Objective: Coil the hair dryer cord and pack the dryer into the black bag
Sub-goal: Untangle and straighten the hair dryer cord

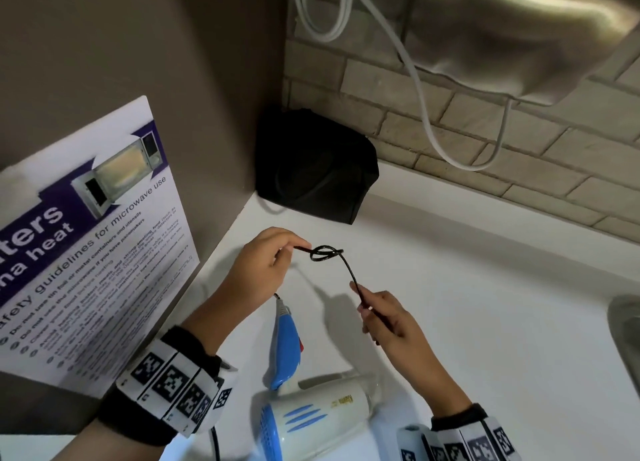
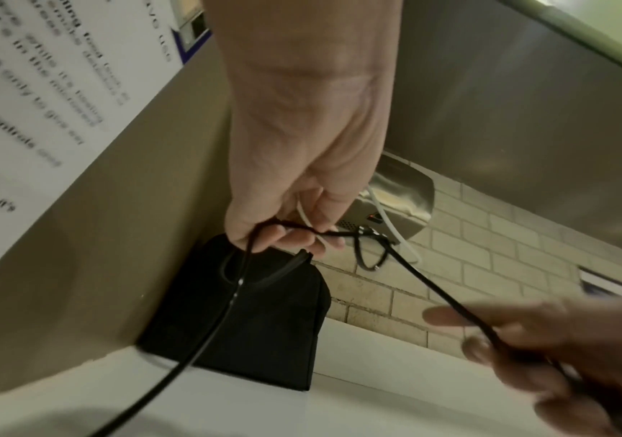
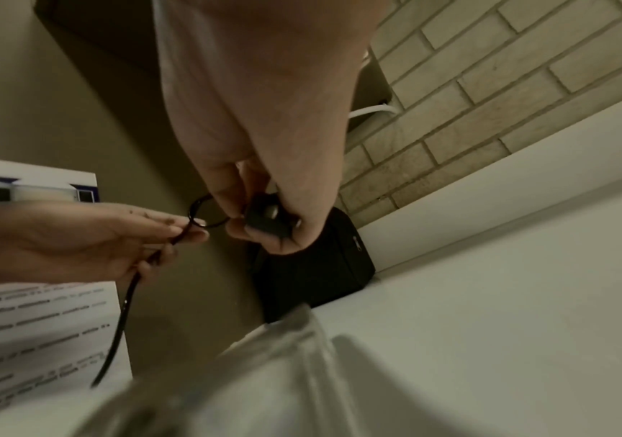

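A white and blue hair dryer (image 1: 322, 408) lies on the white counter (image 1: 485, 304) in front of me, its blue handle (image 1: 285, 349) folded toward the wall. Its thin black cord (image 1: 325, 253) forms a small knot-like loop in the air between my hands. My left hand (image 1: 263, 270) pinches the cord (image 2: 369, 251) left of the loop. My right hand (image 1: 384, 316) grips the cord to the right, with the black plug (image 3: 264, 218) in its fingers. The black bag (image 1: 315, 169) stands in the back corner against the wall.
A microwave safety poster (image 1: 86, 238) leans on the left wall. A steel dispenser (image 1: 519, 34) with a white cable (image 1: 419, 89) hangs on the brick wall above. A sink edge (image 1: 623, 336) shows at right.
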The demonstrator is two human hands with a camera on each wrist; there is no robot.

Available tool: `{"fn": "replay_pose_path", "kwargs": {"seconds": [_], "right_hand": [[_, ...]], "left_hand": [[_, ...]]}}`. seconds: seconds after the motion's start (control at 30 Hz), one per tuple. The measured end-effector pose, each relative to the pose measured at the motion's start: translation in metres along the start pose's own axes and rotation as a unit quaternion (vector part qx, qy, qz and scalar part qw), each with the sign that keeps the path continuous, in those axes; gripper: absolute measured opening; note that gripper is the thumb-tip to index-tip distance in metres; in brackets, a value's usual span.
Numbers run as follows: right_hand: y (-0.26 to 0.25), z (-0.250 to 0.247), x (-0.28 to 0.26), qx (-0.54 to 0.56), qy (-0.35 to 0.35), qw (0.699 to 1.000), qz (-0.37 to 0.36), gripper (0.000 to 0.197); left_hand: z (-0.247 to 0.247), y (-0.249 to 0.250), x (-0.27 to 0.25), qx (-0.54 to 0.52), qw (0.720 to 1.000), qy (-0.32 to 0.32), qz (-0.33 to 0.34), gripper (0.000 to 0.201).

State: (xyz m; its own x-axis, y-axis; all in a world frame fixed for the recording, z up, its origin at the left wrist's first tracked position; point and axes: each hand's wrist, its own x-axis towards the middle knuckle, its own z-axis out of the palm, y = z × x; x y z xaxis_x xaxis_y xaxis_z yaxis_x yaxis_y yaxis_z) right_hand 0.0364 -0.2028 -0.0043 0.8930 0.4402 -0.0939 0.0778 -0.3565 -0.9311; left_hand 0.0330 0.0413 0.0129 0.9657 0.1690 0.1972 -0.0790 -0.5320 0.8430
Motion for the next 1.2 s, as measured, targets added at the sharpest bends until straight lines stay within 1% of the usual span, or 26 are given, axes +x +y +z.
{"fn": "replay_pose_path", "kwargs": {"seconds": [0.03, 0.07, 0.1, 0.13, 0.17, 0.23, 0.27, 0.33, 0.37, 0.43, 0.53, 0.6, 0.67, 0.73, 0.83, 0.9, 0.93, 1.03, 1.1, 1.2], "right_hand": [[-0.003, 0.001, 0.002, 0.001, -0.009, 1.000, 0.006, 0.034], [-0.007, 0.002, 0.003, 0.000, -0.016, 1.000, 0.010, 0.031], [-0.010, 0.004, 0.004, -0.001, -0.019, 1.000, 0.015, 0.027], [-0.014, 0.006, 0.005, 0.002, -0.021, 1.000, 0.020, 0.024], [-0.016, 0.007, 0.006, 0.010, -0.023, 0.999, 0.027, 0.021], [-0.022, 0.009, 0.006, 0.043, -0.035, 0.997, 0.054, 0.020], [-0.024, 0.009, 0.006, 0.052, -0.041, 0.995, 0.073, 0.021], [-0.025, 0.004, 0.007, 0.032, -0.031, 0.994, 0.101, 0.022], [-0.024, 0.001, 0.007, 0.022, -0.019, 0.994, 0.104, 0.022], [-0.024, -0.005, 0.007, 0.030, 0.001, 0.995, 0.097, 0.022], [-0.028, -0.007, 0.007, 0.044, -0.012, 0.997, 0.069, 0.027], [-0.034, -0.003, 0.007, 0.019, -0.028, 0.998, 0.052, 0.029], [-0.039, 0.002, 0.007, 0.011, -0.033, 0.998, 0.044, 0.028], [-0.043, 0.005, 0.006, 0.069, -0.035, 0.996, 0.052, 0.027], [-0.046, 0.005, 0.007, 0.208, -0.055, 0.973, 0.084, 0.034], [-0.047, 0.003, 0.007, 0.285, -0.097, 0.949, 0.098, 0.041], [-0.047, 0.002, 0.008, 0.323, -0.124, 0.932, 0.105, 0.042], [-0.048, 0.001, 0.010, 0.432, -0.197, 0.870, 0.131, 0.044], [-0.048, 0.001, 0.013, 0.471, -0.220, 0.842, 0.147, 0.044], [-0.045, 0.001, 0.015, 0.494, -0.238, 0.820, 0.162, 0.043]], "left_hand": [[0.001, 0.003, -0.001, 0.021, 0.999, -0.019, 0.016, 0.022], [0.003, 0.006, -0.003, 0.057, 0.997, -0.038, 0.022, 0.030], [0.005, 0.009, -0.004, 0.095, 0.994, -0.046, 0.027, 0.046], [0.008, 0.013, -0.005, 0.127, 0.990, -0.041, 0.035, 0.056], [0.009, 0.016, -0.005, 0.146, 0.988, -0.020, 0.044, 0.057], [0.010, 0.017, -0.005, 0.138, 0.988, 0.030, 0.056, 0.047], [0.010, 0.018, -0.004, 0.125, 0.990, 0.042, 0.059, 0.039], [0.009, 0.016, -0.005, 0.105, 0.992, 0.044, 0.059, 0.023], [0.007, 0.016, -0.006, 0.099, 0.992, 0.043, 0.056, 0.020], [0.005, 0.019, -0.008, 0.091, 0.994, 0.037, 0.052, 0.019], [0.012, 0.020, -0.007, 0.106, 0.994, -0.008, 0.034, 0.031], [0.020, 0.022, -0.008, 0.118, 0.992, -0.054, 0.005, 0.040], [0.023, 0.023, -0.010, 0.102, 0.991, -0.088, -0.014, 0.041], [0.021, 0.024, -0.010, 0.072, 0.990, -0.122, -0.020, 0.041], [0.014, 0.026, -0.009, 0.043, 0.983, -0.177, -0.027, 0.043], [0.010, 0.027, -0.009, 0.035, 0.974, -0.222, -0.031, 0.046], [0.008, 0.027, -0.009, 0.025, 0.968, -0.246, -0.036, 0.048], [0.003, 0.028, -0.010, -0.021, 0.951, -0.304, -0.055, 0.058], [0.001, 0.031, -0.011, -0.035, 0.945, -0.320, -0.060, 0.057], [-0.001, 0.033, -0.013, -0.067, 0.938, -0.334, -0.066, 0.050]]}}
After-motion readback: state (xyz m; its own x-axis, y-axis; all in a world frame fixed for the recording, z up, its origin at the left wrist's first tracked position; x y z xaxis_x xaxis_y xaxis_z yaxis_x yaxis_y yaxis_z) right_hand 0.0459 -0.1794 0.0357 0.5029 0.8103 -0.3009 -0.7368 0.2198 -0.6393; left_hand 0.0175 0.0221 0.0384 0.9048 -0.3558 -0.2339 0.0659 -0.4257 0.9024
